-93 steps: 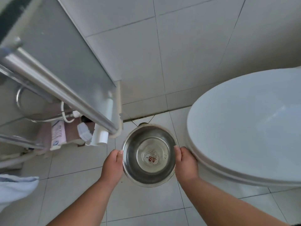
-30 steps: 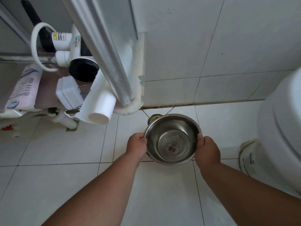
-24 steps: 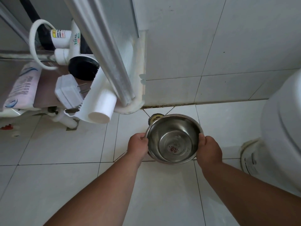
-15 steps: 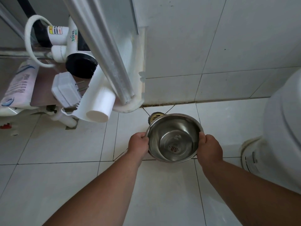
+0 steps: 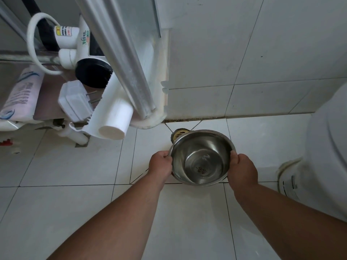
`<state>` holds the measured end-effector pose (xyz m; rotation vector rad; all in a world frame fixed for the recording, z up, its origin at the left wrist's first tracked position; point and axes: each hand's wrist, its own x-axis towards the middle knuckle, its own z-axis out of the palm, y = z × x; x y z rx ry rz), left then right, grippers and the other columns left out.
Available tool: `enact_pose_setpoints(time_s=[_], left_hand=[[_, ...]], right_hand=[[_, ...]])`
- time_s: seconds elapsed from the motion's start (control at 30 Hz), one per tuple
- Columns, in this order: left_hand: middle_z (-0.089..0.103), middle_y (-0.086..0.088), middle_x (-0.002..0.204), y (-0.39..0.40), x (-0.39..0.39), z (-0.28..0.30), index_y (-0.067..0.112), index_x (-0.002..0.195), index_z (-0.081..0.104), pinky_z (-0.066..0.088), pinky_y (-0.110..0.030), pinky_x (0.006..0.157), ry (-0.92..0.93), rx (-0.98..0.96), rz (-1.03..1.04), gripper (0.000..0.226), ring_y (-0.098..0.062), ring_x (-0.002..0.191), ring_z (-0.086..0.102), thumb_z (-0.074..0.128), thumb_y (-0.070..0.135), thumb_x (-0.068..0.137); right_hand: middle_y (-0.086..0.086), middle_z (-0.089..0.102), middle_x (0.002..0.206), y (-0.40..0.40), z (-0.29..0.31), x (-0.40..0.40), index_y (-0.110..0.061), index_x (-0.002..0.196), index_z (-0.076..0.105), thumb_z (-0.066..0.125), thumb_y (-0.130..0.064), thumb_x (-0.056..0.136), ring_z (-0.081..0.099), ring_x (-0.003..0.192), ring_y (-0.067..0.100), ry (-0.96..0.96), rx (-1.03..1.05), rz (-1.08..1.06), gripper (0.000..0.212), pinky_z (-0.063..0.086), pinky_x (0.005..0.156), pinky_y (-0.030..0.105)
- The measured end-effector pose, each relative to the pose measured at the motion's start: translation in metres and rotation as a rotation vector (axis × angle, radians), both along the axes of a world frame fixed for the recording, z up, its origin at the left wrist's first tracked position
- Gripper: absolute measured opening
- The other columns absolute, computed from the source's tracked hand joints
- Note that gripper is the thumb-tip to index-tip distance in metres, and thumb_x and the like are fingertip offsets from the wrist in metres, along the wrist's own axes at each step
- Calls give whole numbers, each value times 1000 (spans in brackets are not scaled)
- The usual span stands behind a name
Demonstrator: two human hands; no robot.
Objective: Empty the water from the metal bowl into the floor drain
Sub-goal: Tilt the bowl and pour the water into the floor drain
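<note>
Both hands' grip still clasps the metal bowl [image 5: 201, 158], now tipped farther toward the floor drain [image 5: 179, 133].

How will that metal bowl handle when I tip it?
The metal bowl looks rigid and probably light. Its polished wall may be slippery if wet, so the left hand and right hand gripping opposite rims seems wise.

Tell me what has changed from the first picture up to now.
The person has carried the metal bowl away from the toilet and down toward the floor drain, whose grate now shows just past its far rim. The bowl has begun tipping away from the person. The left hand and the right hand still grip opposite sides of the rim. No poured water shows yet.
</note>
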<state>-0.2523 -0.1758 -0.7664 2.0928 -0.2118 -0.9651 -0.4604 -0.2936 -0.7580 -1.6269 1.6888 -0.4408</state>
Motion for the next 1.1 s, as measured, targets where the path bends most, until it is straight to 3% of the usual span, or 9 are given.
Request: enact_pose_setpoints(time_s=[0.2, 0.3, 0.5, 0.67, 0.87, 1.0, 1.1], left_hand=[[81, -8, 109, -1, 1, -2, 13, 131, 78, 70, -53, 87, 8, 0, 9, 34, -31, 99, 78, 53, 11, 108], [82, -9, 110, -1, 2, -2, 13, 131, 78, 70, -51, 85, 10, -3, 10, 33, -30, 98, 78, 53, 12, 108], [82, -6, 107, -1, 3, -4, 15, 127, 79, 71, -48, 82, 10, -2, 13, 33, -29, 96, 79, 52, 12, 109], [83, -8, 100, 0, 3, -6, 20, 107, 84, 71, -53, 83, 17, -5, 17, 31, -31, 95, 80, 54, 13, 107], [83, -4, 101, 0, 4, -5, 21, 114, 81, 72, -46, 79, 24, -20, 27, 27, -28, 95, 79, 55, 16, 109], [83, -9, 96, 1, 3, -6, 23, 92, 81, 72, -45, 73, 26, -35, 22, 32, -30, 89, 80, 55, 12, 106], [83, -9, 94, 2, 3, -8, 28, 87, 79, 72, -48, 76, 28, -40, 21, 34, -32, 90, 80, 56, 12, 106]], right_hand=[[5, 51, 69, -1, 1, 1, -8, 76, 50, 36, -40, 113, 46, 64, 22, 2, -4, 9, 50, 31, 56, 35], [6, 52, 70, -2, 0, 1, -5, 80, 53, 36, -40, 113, 47, 65, 23, -3, 6, 8, 51, 35, 64, 36], [6, 53, 70, -4, -1, 1, -6, 80, 54, 35, -40, 113, 46, 62, 18, -5, -8, 26, 51, 32, 55, 32], [9, 55, 73, -4, 0, 3, -2, 84, 56, 35, -40, 113, 52, 71, 29, -6, 2, 35, 52, 40, 67, 37], [12, 58, 77, -5, -2, 3, 2, 88, 59, 35, -41, 112, 56, 77, 33, -12, 5, 38, 55, 43, 71, 40], [6, 52, 70, -5, -5, 2, -5, 78, 53, 34, -41, 112, 51, 71, 29, -3, -10, 42, 53, 38, 69, 38], [5, 51, 69, -4, -7, 2, -10, 73, 49, 35, -41, 112, 49, 68, 27, 6, -16, 39, 52, 36, 68, 37]])
